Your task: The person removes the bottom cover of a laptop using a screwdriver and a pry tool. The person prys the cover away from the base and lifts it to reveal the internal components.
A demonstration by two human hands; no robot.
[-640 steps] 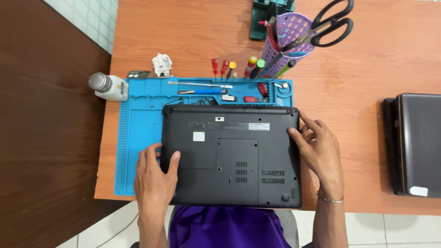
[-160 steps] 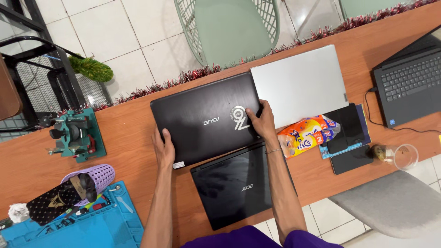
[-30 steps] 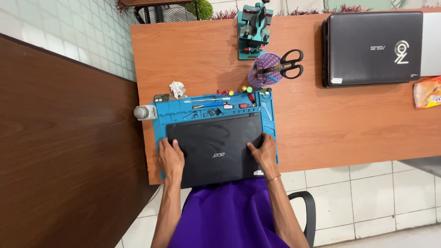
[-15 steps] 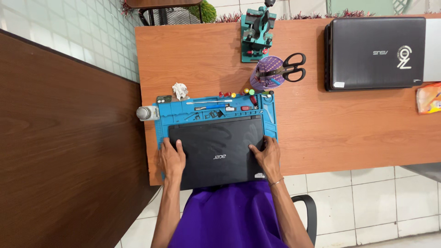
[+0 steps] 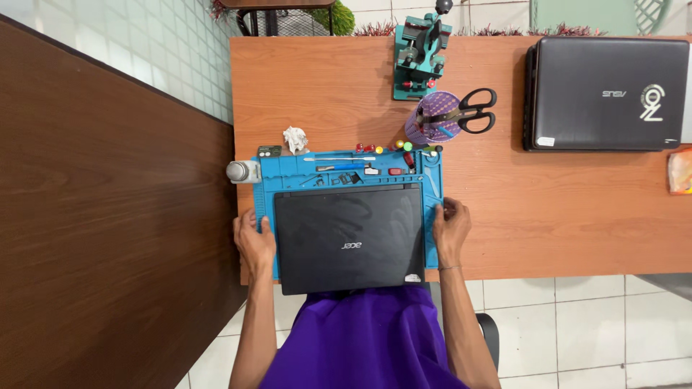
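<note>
Left hand [image 5: 254,241] fingers curled on the left edge of the closed black laptop [image 5: 349,238], right hand [image 5: 451,227] fingers bent against its right edge; laptop on blue mat [image 5: 267,189] at the worktop [image 5: 562,209] front-left corner, overhanging the front edge. Purple mesh cup [image 5: 431,124] behind the mat holds scissors [image 5: 472,112]; bare worktop right of the mat, second laptop [image 5: 605,94] at the back right.
</note>
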